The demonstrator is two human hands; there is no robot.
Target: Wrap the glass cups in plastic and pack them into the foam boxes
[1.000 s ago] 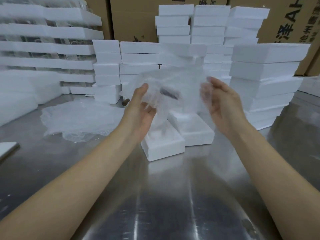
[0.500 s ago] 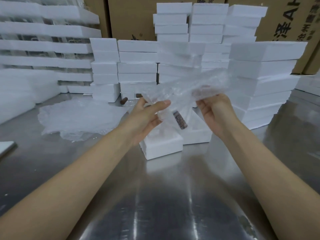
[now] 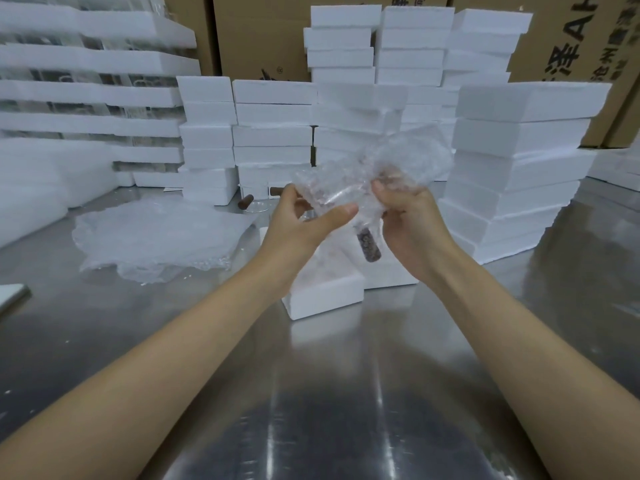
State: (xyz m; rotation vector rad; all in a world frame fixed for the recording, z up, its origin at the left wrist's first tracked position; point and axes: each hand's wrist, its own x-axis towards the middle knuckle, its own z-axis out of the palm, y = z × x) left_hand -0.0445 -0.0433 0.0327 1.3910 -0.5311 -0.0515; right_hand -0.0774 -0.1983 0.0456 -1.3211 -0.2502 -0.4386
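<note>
A glass cup with a dark brown handle [image 3: 370, 247] hangs in mid-air, half covered by a clear bubble-wrap sheet [image 3: 412, 161]. My left hand [image 3: 301, 223] grips the wrapped cup from the left, thumb across its front. Fingers of my right hand [image 3: 408, 220] curl round the plastic and the cup from the right. The handle sticks down between both hands. Below them two open foam boxes [image 3: 325, 296] lie on the steel table [image 3: 311, 393]. More bubble-wrap sheets [image 3: 156, 237] lie in a pile to the left. Another cup with a brown handle [image 3: 254, 204] stands behind my left hand.
Stacks of white foam boxes [image 3: 512, 174] rise at the right and across the back [image 3: 273, 133]. Long foam trays [image 3: 86, 98] are piled at the left. Cardboard cartons [image 3: 575, 39] stand behind. A white slab corner [image 3: 12, 294] shows at the left edge.
The hands have come together and closed round the plastic. The sheet, spread wide before, is now bunched over the cup, and the brown handle points down.
</note>
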